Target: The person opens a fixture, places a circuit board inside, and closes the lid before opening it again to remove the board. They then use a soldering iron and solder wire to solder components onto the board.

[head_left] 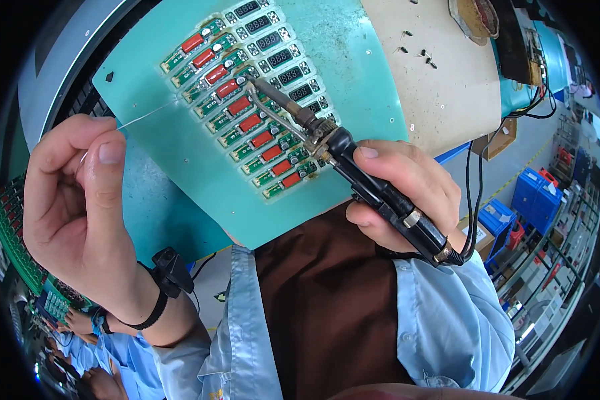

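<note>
Between the thumb and forefinger of my left hand (80, 180) is a thin solder wire (143, 117), its free end stretching over the panel. My right hand (413, 193) grips a black soldering iron (373, 187) with a thin metal tube clamped alongside. The iron's tip reaches over a row of small circuit boards (238, 107) set in a light green panel (200, 167). Each board carries a red rectangular component, a small cylindrical part and a dark digit display (290, 75). Whether the tip touches a board I cannot tell.
Loose small black components (425, 55) lie on the beige surface (440, 93) at the far right, by a brownish dish (473, 17). Dark cables (477, 200) trail right of my hand. Green circuit boards (20, 233) stand at left. Other people in blue sleeves (117, 360) sit lower left.
</note>
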`<state>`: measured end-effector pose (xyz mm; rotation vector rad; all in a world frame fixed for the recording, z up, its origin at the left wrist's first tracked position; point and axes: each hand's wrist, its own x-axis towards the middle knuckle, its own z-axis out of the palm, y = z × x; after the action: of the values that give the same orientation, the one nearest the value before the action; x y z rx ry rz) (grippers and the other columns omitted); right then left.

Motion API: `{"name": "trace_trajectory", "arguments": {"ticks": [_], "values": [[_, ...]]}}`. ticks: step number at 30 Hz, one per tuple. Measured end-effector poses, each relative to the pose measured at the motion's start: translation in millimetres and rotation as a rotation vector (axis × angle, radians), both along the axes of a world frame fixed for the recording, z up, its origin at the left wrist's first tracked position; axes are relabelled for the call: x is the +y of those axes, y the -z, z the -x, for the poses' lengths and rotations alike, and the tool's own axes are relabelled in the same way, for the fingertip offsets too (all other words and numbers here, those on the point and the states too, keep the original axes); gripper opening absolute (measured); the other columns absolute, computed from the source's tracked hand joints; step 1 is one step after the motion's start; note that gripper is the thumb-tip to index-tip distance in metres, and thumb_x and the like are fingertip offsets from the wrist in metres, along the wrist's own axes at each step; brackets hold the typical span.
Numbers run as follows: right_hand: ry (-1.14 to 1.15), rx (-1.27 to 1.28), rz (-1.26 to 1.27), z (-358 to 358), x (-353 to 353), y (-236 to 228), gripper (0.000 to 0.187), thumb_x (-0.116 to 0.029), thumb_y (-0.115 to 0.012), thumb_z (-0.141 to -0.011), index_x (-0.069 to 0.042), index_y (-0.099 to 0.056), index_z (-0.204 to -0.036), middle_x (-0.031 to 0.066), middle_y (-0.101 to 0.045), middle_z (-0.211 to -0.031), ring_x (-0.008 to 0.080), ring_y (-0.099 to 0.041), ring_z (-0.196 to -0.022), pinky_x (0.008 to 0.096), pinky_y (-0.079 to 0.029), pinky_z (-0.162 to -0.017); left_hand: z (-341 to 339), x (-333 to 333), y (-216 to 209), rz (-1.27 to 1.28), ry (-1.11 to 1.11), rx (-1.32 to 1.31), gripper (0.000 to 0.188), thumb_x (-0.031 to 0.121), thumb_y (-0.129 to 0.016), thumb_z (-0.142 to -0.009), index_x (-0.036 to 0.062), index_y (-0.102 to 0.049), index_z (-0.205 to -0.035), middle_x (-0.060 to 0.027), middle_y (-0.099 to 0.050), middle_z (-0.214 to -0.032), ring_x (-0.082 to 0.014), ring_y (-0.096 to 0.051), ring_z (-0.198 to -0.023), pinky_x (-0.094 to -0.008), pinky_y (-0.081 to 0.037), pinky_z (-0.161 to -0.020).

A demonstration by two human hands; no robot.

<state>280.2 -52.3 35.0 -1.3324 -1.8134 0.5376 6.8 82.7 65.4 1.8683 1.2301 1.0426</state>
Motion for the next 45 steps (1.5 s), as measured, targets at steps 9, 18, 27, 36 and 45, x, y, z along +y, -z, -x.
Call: {"name": "trace_trajectory", "arguments": {"ticks": [9,18,27,36,45], "values": [[0.034,0.052,-0.029,4.3,0.9,3.0,0.047,-0.024,-0.085,-0.086,0.003,-0.068,-0.121,0.0176,-0.074,-0.104,0.0277,-0.074,-0.087,0.0336,-0.058,-0.074,5.1,0.0,0.4,-0.036,-0.030,0.007,0.014,-0.004,-0.071,-0.095,-0.0062,-0.069,-0.108,-0.0035,-0.069,-0.095,-0.0017,-0.053,-0.074,-0.0139,-0.041,-0.068],[0.039,0.083,-0.059,-2.5,-5.9,-2.4,0.045,-0.020,-0.085,-0.086,0.002,-0.069,-0.121,0.0162,-0.074,-0.103,0.0284,-0.074,-0.086,0.0347,-0.058,-0.072,10.0,-4.4,-2.3,-0.039,-0.022,-0.001,0.014,-0.005,-0.070,-0.095,-0.0065,-0.069,-0.109,-0.0024,-0.067,-0.094,-0.0015,-0.049,-0.073,-0.0145,-0.037,-0.066],[0.050,0.084,-0.102,-4.0,-8.5,4.7,0.042,-0.021,-0.085,-0.086,0.002,-0.070,-0.119,0.0158,-0.074,-0.100,0.0272,-0.073,-0.083,0.0339,-0.058,-0.070,1.2,-8.9,0.6,-0.033,-0.025,0.020,0.014,-0.005,-0.071,-0.094,-0.0062,-0.070,-0.109,-0.0035,-0.068,-0.096,-0.0020,-0.053,-0.074,-0.0146,-0.041,-0.069],[0.055,0.100,-0.121,-3.3,-8.6,8.8,0.041,-0.021,-0.085,-0.086,0.001,-0.071,-0.117,0.0146,-0.074,-0.097,0.0260,-0.073,-0.081,0.0334,-0.057,-0.068,1.7,-9.2,-0.1,-0.021,-0.003,0.019,0.014,-0.004,-0.072,-0.094,-0.0057,-0.070,-0.107,-0.0039,-0.069,-0.097,-0.0023,-0.054,-0.075,-0.0150,-0.042,-0.069],[0.063,0.104,-0.148,-0.7,-6.6,8.3,0.042,-0.021,-0.085,-0.085,0.001,-0.071,-0.118,0.0146,-0.074,-0.098,0.0256,-0.073,-0.081,0.0332,-0.057,-0.068,2.5,-9.5,-1.3,-0.039,-0.033,0.031,0.013,-0.003,-0.072,-0.094,-0.0055,-0.070,-0.107,-0.0047,-0.069,-0.098,-0.0022,-0.053,-0.074,-0.0149,-0.042,-0.069]]}}
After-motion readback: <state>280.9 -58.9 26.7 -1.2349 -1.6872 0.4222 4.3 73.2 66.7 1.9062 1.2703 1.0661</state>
